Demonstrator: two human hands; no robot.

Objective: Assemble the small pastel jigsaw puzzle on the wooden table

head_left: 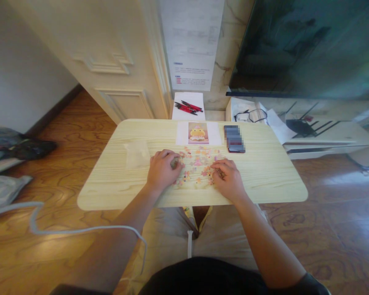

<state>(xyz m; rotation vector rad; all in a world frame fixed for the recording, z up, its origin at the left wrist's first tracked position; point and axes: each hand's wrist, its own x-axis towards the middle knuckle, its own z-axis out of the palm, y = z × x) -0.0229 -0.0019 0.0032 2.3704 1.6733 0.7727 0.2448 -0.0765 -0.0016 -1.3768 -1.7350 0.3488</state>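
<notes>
Many small jigsaw puzzle pieces (198, 163), in pink, orange and yellow, lie loosely spread on a pale wooden tabletop (110, 180). At their left edge is my left hand (163, 170), its fingers curled and the thumb close to the index finger; any piece it holds is hidden. My right hand (229, 179) is on the right side of the pieces, fingertips bent together down among them. Whether a piece is pinched there is too small to tell. Just beyond the pieces lies a picture card (198, 133) with a yellow cartoon figure, on white paper.
A phone (234, 139) lies at the table's far right, and a clear plastic bag (137, 154) left of my left hand. Behind the table are red and black pens (188, 108) on paper and glasses (251, 115) on a box. A white cable (89, 228) crosses my left forearm.
</notes>
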